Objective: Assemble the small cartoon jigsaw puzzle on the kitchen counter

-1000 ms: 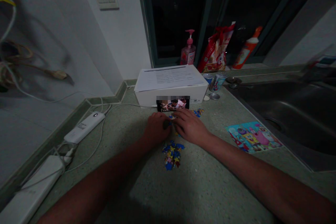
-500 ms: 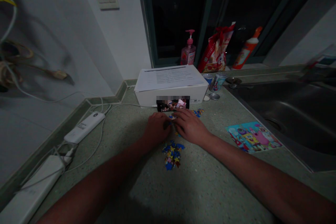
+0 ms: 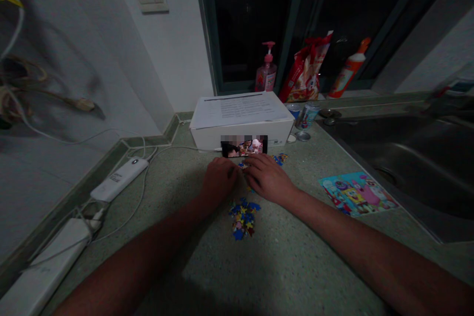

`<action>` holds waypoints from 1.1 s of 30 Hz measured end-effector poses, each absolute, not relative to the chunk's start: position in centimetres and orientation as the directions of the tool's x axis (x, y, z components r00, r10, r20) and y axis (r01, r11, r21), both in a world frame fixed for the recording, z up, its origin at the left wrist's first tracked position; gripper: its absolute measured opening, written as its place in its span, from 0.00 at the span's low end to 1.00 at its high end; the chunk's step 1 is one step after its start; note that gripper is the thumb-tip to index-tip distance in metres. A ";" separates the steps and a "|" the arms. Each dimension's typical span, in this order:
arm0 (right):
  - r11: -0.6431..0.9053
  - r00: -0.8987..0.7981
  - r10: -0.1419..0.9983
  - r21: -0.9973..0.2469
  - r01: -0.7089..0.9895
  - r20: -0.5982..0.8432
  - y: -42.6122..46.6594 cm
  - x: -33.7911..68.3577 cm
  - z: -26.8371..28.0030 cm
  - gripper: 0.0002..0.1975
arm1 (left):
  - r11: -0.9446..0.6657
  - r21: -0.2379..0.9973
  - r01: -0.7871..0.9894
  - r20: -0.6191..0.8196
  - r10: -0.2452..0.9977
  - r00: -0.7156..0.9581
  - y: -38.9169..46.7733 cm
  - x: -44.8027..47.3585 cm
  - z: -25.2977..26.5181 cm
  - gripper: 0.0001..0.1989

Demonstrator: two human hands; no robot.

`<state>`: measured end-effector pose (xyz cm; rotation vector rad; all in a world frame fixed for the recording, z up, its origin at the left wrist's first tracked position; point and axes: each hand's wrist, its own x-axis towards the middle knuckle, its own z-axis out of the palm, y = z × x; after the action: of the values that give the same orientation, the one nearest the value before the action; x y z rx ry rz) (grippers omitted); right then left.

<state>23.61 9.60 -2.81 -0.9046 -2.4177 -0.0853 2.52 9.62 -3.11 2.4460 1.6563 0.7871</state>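
Note:
Small jigsaw puzzle pieces (image 3: 242,165) show between my two hands on the counter, just in front of a propped phone (image 3: 246,147). My left hand (image 3: 219,179) is closed, its fingertips pinched toward those pieces; what it holds is too small to make out. Bent over the same pieces, my right hand (image 3: 268,177) has its fingers closed on a puzzle piece, mostly hidden under them. Closer to me lies a loose pile of blue, yellow and red puzzle pieces (image 3: 243,218). More pieces (image 3: 280,159) lie beyond my right hand.
A cartoon picture card (image 3: 358,193) lies right of my right forearm, by the metal sink (image 3: 414,158). Behind the phone stands a white box (image 3: 240,131) with cans (image 3: 308,116) beside it. A power bank (image 3: 119,179), cables and a power strip (image 3: 48,261) line the left side.
My left hand has shifted slightly left, away from my right hand, and its fingers have drawn in. My right hand stays almost in place. The pile looks unchanged.

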 end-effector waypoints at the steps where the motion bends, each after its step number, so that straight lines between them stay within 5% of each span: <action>1: 0.771 -0.617 0.590 -0.137 0.622 0.521 9.6 23.6 -2.8 0.10 | -0.416 0.351 0.839 0.375 0.883 0.281 9.6 2.5 -3.1 0.08; 19: 0.779 -0.520 0.583 -0.246 0.577 0.625 10.0 23.9 -3.0 0.06 | -0.508 0.508 0.696 0.442 0.847 0.296 9.4 2.4 -3.1 0.06; 33: 0.784 -0.492 0.490 -0.117 0.610 0.719 10.1 24.3 -2.9 0.06 | -0.572 0.503 0.648 0.504 0.803 0.317 9.5 2.3 -3.3 0.06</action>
<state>24.34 10.13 -2.90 -0.8129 -2.1869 -0.1957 2.30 9.46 -3.33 2.3731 1.3292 1.0957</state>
